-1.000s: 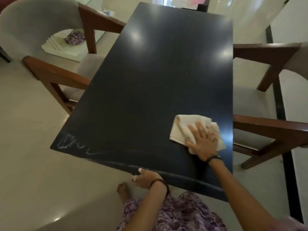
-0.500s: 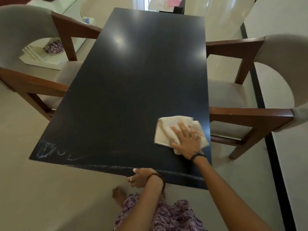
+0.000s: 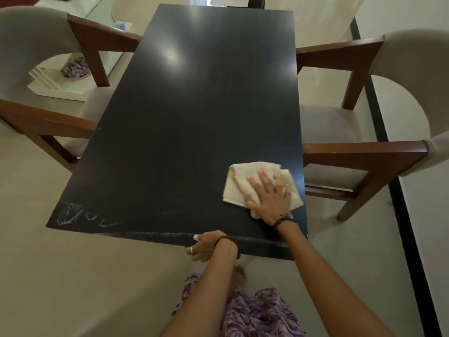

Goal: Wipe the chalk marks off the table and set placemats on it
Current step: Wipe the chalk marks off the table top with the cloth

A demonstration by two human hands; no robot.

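A dark rectangular worktop (image 3: 194, 113) runs away from the person, its glossy surface catching pale reflections near the far end. The right hand (image 3: 269, 200) lies flat and open, fingers spread, pressing down on a folded cream cloth (image 3: 240, 183) that sits on the worktop near its right edge and close to the near end. A dark band circles the right wrist.

The left hand (image 3: 206, 246) is curled around the near edge of the worktop, thumb on top and fingers tucked beneath, gripping the edge itself. A ring shows on one finger and a beaded bracelet sits at the wrist.

White chalk marks (image 3: 80, 215) remain at the near left corner of the worktop as a scribbled patch, with a fainter smeared streak trailing rightwards along the near edge towards the left hand. The cloth is well apart from the scribbled patch.

Two armchairs flank the worktop, each with brown wooden arms and pale grey upholstery: the left chair (image 3: 48, 69) and the right chair (image 3: 379, 117), both pulled in so their arms come just beside the long edges. The floor (image 3: 73, 288) is pale and smooth, with a dark stripe running along the right side. A purple patterned garment (image 3: 255, 314) shows at the bottom, below the forearms
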